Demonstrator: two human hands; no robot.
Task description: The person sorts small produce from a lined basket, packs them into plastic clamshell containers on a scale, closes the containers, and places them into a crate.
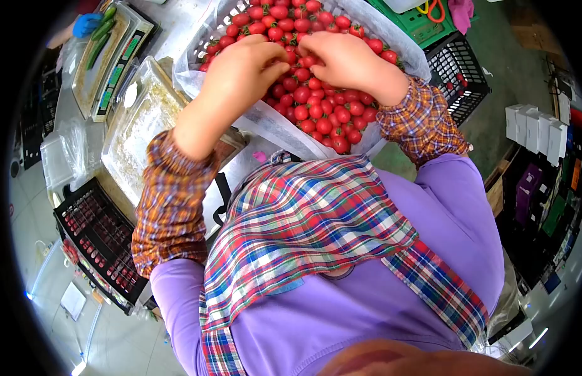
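Red cherry tomatoes (328,116), some with green stems, fill a crate lined with white sheeting (269,128). Over the left part of the heap is my left hand (244,66), its fingers curled and thumb drawn in; whatever they may hold is hidden. My right hand (350,59) faces it from the other side, fingers bent. A red tomato (308,61) shows between its thumb and forefinger. The fingertips of both hands come close together over the middle of the tomatoes.
Left of the crate are a scale with a smeared clear cover (147,125) and another scale (103,69) bearing cucumbers (101,37). A blue-gloved hand (86,25) of another person is beside it. Black crates stand at lower left (100,238) and right (457,69).
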